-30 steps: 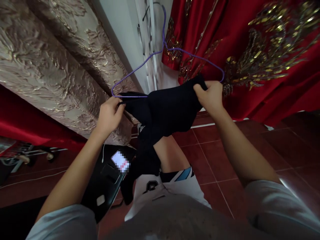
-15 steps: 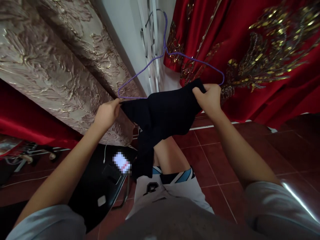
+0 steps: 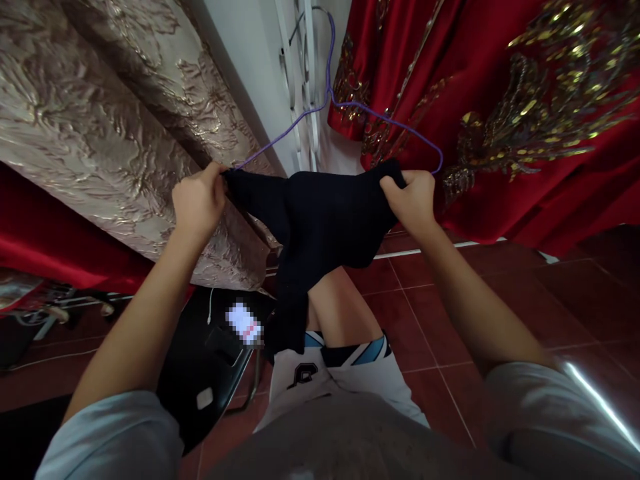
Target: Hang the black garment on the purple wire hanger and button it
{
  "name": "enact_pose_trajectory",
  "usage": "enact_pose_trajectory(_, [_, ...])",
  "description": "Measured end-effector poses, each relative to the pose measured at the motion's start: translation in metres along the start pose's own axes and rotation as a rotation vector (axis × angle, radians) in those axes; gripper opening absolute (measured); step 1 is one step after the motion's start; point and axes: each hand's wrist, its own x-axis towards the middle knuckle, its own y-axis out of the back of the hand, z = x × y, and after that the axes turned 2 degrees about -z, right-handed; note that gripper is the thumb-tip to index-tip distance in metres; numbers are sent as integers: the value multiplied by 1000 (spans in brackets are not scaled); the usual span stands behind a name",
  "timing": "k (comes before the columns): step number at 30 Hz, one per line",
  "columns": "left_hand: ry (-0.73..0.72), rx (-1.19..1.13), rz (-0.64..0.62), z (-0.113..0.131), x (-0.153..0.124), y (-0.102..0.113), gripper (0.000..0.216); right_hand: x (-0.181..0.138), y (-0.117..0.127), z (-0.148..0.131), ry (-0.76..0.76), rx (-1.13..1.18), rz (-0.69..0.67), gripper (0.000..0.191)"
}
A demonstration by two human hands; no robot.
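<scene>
A dark navy garment is stretched sideways in front of me, one part of it hanging down over my leg. My left hand pinches its left corner, close to the left end of a purple wire hanger. At the other side, my right hand grips the garment's bunched upper right edge, thumb on top. The hanger's hook hangs on a white metal rack. Its right end shows just above my right hand, while the lower bar is hidden behind the cloth. What kind of garment it is I cannot tell.
Beige textured curtain fabric hangs on the left, and red cloth with gold sequins on the right. Below left is a black seat bearing a lit phone, a white cable and a small white case. The floor has red tiles.
My left hand has moved up and slightly left, lifting the garment's left corner over the hanger's lower left part. My right hand has shifted only slightly left.
</scene>
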Motion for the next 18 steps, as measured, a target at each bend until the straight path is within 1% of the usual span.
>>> enact_pose_trajectory(2, [6,-25,35,9,13,-2,24,-1,-5,2,0,19,-5,46])
enact_pose_trajectory(4, [-2,-87,45,24,28,-5,25,-4,-9,1,-19,40,-22,46])
enact_pose_trajectory(7, [-88,-206,-6,50,43,-11,26,-11,-11,-3,-61,79,-95,48])
enact_pose_trajectory(9, [-160,-228,-42,61,47,-14,29,-16,-5,-6,-30,121,-149,47])
enact_pose_trajectory(11, [-193,-210,-66,63,47,-15,35,-18,8,-7,74,151,-133,35])
enact_pose_trajectory(13, [-194,-198,-95,59,48,-14,41,-17,25,-6,207,155,-28,16])
enact_pose_trajectory(15, [-191,-193,-121,53,51,-13,46,-8,47,-4,276,109,97,24])
enact_pose_trajectory(16, [-194,-192,-129,50,53,-12,47,-2,58,-3,271,69,106,24])
enact_pose_trajectory(17, [-198,-194,-131,48,54,-11,48,5,68,-3,231,32,67,18])
enact_pose_trajectory(18, [-201,-201,-131,46,55,-10,47,13,78,-4,163,27,-16,12])
